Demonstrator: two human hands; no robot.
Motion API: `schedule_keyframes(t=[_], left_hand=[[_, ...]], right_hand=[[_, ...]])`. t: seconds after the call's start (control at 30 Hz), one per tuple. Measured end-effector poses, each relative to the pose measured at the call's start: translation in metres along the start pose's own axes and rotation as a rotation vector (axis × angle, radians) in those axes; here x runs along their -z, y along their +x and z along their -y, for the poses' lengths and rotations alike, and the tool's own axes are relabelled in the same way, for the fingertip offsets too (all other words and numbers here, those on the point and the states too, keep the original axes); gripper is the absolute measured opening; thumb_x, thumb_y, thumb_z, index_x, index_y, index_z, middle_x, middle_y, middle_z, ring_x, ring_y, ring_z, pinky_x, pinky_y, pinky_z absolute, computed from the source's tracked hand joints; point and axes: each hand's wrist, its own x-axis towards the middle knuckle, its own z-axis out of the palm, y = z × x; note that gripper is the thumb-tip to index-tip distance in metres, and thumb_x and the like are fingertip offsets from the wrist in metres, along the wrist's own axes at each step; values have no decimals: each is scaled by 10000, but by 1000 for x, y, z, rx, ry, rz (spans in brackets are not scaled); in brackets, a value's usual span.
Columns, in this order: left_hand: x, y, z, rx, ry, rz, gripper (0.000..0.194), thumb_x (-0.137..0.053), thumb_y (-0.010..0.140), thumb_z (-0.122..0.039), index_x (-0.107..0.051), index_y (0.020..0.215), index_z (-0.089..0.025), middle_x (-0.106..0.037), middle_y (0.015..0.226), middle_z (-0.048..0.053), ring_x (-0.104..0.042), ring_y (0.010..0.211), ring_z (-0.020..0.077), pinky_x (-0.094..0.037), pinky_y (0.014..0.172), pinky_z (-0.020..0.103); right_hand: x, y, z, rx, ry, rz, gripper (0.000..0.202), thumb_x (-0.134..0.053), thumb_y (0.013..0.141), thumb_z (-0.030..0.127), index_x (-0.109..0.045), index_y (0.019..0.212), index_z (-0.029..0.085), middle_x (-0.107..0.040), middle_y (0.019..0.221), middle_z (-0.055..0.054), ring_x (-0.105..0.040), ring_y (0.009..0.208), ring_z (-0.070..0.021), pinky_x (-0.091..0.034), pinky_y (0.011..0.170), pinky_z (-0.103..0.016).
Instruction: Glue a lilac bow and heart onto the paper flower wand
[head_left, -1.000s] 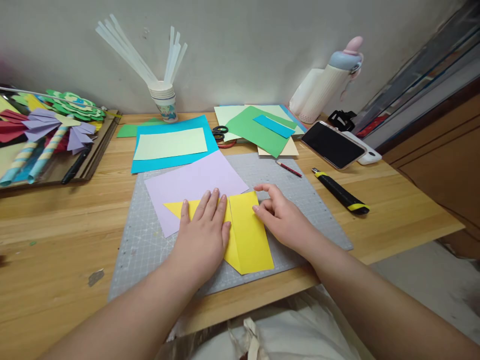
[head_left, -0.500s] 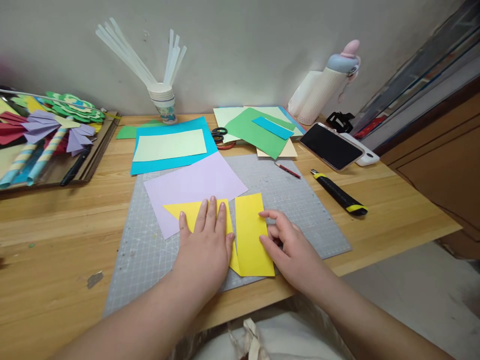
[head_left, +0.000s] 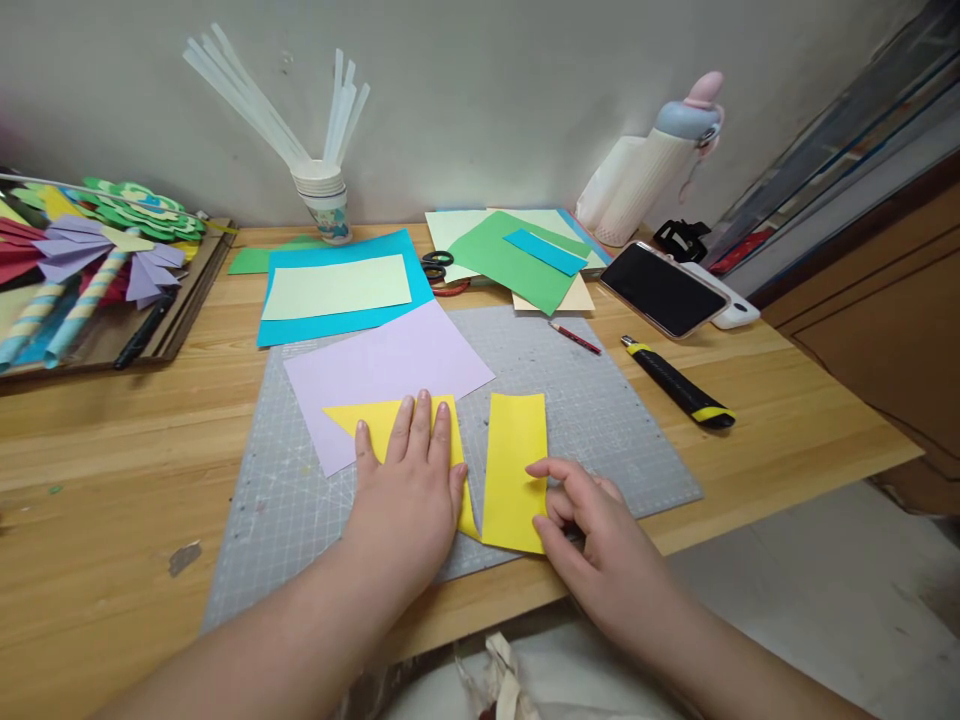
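My left hand [head_left: 412, 490] lies flat, fingers spread, on a piece of yellow paper [head_left: 375, 425] with a pointed left corner. My right hand [head_left: 592, 530] grips the right edge of a yellow paper strip [head_left: 510, 460], thumb and fingertips at its side. A wedge-shaped gap separates the two yellow pieces at the top. At the bottom they meet, and I cannot tell whether they are joined there. Both lie on the grey cutting mat [head_left: 600, 430], and the left one overlaps a lilac sheet [head_left: 382, 350].
Right of the mat lie a utility knife [head_left: 675, 385] and a phone [head_left: 664, 288]. A pencil [head_left: 575, 337] rests on the mat. Behind are scissors [head_left: 437, 262], coloured sheets [head_left: 517, 260], a bottle [head_left: 652, 160] and paper cups [head_left: 328, 205] with straws. Paper crafts [head_left: 97, 260] occupy the left.
My right hand has shifted right and slightly down with the yellow strip. The strip has swung away at the top, widening the gap. My left hand stays pressed on its piece.
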Motion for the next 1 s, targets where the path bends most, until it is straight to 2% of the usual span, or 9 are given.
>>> schedule_keyframes(t=[0.2, 0.33, 0.43, 0.53, 0.6, 0.7, 0.8, 0.93, 1.0], left_hand=[[-2, -1, 0, 6, -16, 5, 543, -273, 939, -309, -222, 1449, -131, -114, 1530, 109, -129, 1411, 292, -136, 1058, 658], [3, 1, 4, -29, -64, -107, 538, -315, 931, -330, -276, 1435, -144, -215, 1523, 122, -188, 1394, 291, -138, 1080, 604], [13, 9, 17, 1, -115, -208, 498, -382, 908, -334, -383, 1378, -170, -424, 1413, 119, -364, 1277, 295, -272, 1033, 520], [24, 21, 39, 40, -187, -173, 369, -495, 842, -420, -577, 1137, -214, -577, 1179, 90, -489, 1083, 303, -376, 882, 479], [30, 28, 56, 50, -247, -125, 339, -560, 782, -486, -602, 995, -226, -599, 1098, 69, -507, 1039, 298, -372, 851, 471], [34, 32, 76, 51, -298, -53, 399, -628, 701, -533, -580, 954, -228, -605, 1070, 51, -511, 1033, 293, -347, 856, 458], [33, 31, 85, 5, -312, 12, 431, -686, 635, -518, -574, 935, -229, -621, 1026, 37, -521, 1005, 281, -320, 864, 439], [31, 30, 85, 11, -347, 63, 394, -708, 612, -470, -580, 895, -228, -638, 898, 19, -548, 898, 254, -326, 817, 400], [31, 30, 84, 12, -357, 78, 356, -706, 619, -458, -586, 868, -233, -632, 869, 12, -552, 880, 248, -328, 809, 397]], right_hand=[[9, -6, -10, -48, -15, 4, 239, -414, 880, 216, -466, 1113, 234, -523, 622, 27, -539, 692, -196, -421, 735, -370], [24, 8, -28, -112, 84, -65, 227, -448, 884, 302, -555, 1075, 243, -636, 820, -26, -596, 768, -196, -457, 693, -333], [43, 41, -43, -115, 97, -202, 237, -484, 862, 307, -652, 1012, 235, -665, 905, -47, -609, 731, -184, -466, 685, -324], [67, 87, -49, -61, 69, -304, 264, -520, 814, 228, -697, 1008, 206, -647, 735, -33, -593, 659, -174, -454, 665, -318], [79, 120, -45, -55, 81, -324, 278, -531, 793, 214, -713, 1001, 188, -630, 690, -34, -566, 625, -164, -440, 629, -310], [86, 160, -32, -23, 233, -180, 306, -519, 754, 163, -724, 980, 175, -633, 712, -36, -501, 566, -120, -413, 582, -277], [79, 181, -24, 44, 449, 12, 297, -532, 688, 136, -733, 903, 176, -612, 677, -16, -457, 554, -99, -383, 558, -246], [67, 180, -27, 8, 483, 102, 249, -527, 656, 139, -728, 798, 178, -494, 523, 26, -400, 506, -97, -323, 501, -233], [66, 174, -30, 65, 507, 157, 218, -544, 681, 175, -724, 803, 193, -551, 591, 13, -431, 540, -102, -336, 512, -232]])
